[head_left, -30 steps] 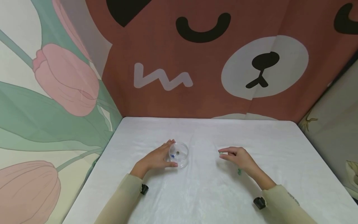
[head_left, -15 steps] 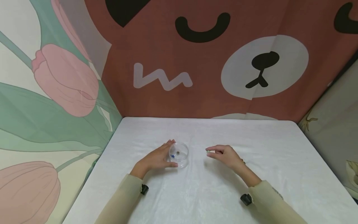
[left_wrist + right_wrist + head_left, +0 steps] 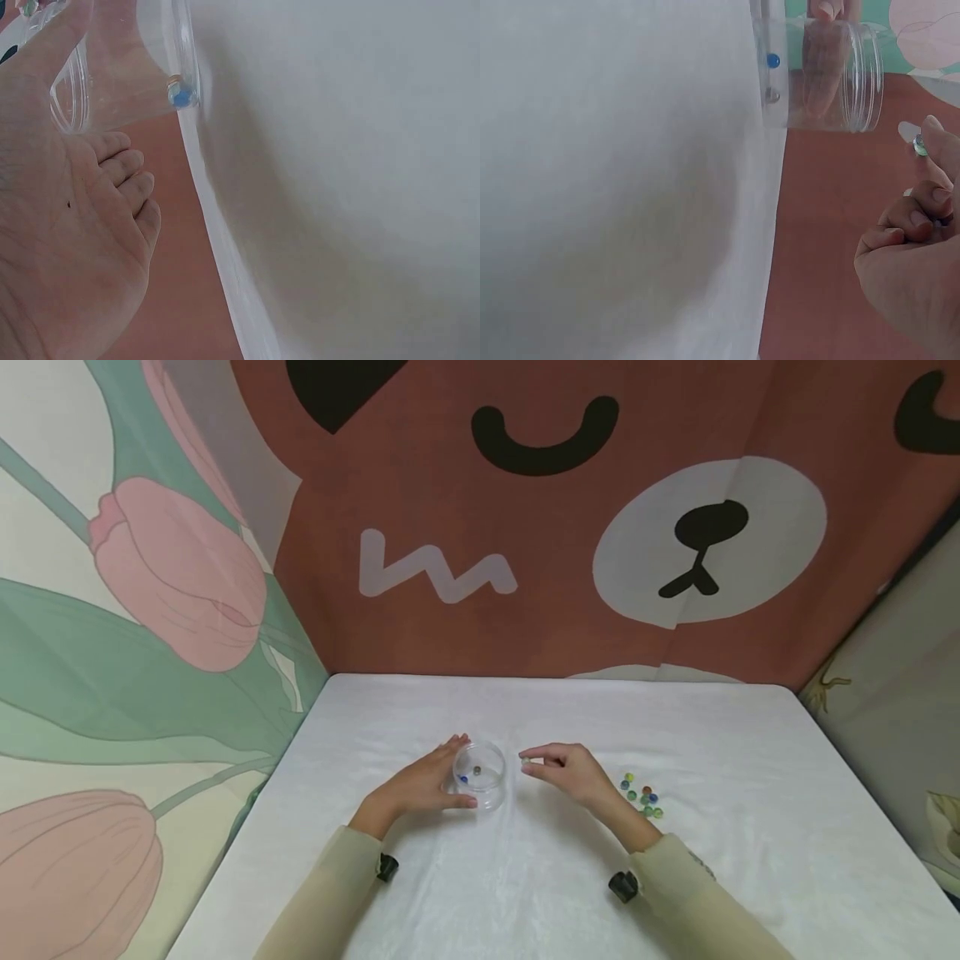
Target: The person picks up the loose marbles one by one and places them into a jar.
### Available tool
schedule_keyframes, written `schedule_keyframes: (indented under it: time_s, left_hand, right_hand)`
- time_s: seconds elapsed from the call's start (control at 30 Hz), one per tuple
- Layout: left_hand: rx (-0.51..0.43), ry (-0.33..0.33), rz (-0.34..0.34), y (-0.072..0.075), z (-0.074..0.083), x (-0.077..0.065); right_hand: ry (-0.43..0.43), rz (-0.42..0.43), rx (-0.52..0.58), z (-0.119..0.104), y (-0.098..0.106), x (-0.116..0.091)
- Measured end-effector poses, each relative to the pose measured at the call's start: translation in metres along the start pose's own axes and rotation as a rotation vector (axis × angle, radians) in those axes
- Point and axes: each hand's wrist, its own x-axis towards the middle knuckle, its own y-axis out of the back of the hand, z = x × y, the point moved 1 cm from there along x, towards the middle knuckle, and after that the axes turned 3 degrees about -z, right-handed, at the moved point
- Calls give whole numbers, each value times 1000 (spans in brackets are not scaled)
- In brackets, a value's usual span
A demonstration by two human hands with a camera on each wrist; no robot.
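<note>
A clear plastic jar (image 3: pixel 491 798) stands upright on the white table with its mouth uncovered. My left hand (image 3: pixel 420 783) holds it from the left, thumb in front and fingers behind. Two marbles lie at the jar's bottom: a blue marble (image 3: pixel 773 61) and a brownish-grey marble (image 3: pixel 772 95). To the jar's right, my right hand (image 3: pixel 576 773) pinches a pale green marble (image 3: pixel 920 145) between thumb and index finger, its other fingers curled toward the palm. The right wrist view has this marble raised above the level of the jar's rim.
Several loose glass marbles (image 3: pixel 632 796), in green, yellow, blue and orange, lie on the white table (image 3: pixel 517 893) beside my right forearm. A brown cloth with a bear print (image 3: pixel 420 635) hangs behind the table, and a tulip-print cloth (image 3: pixel 180 572) on the left.
My right hand has moved left toward the jar with the pale green marble pinched in it, uncovering the loose marbles behind it. The left hand and the jar have stayed in place.
</note>
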Motion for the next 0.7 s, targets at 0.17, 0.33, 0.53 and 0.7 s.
schedule_keyframes:
  time_s: [0.17,0.33,0.53,0.7]
  left_hand:
    - [-2,4,-1,-1,-1,1]
    - [-1,5,-3,-2,-2,1]
    - [2,-1,-4,-3,-3,2]
    - [3,-9,-3,-3,-3,2]
  right_hand:
    - [-5,1,11,-4,-11,6]
    - [20,-15,49,-7,-22,13]
    - [29,-10,82,-11,-33,19]
    - [39,-13,87,-11,-41,23]
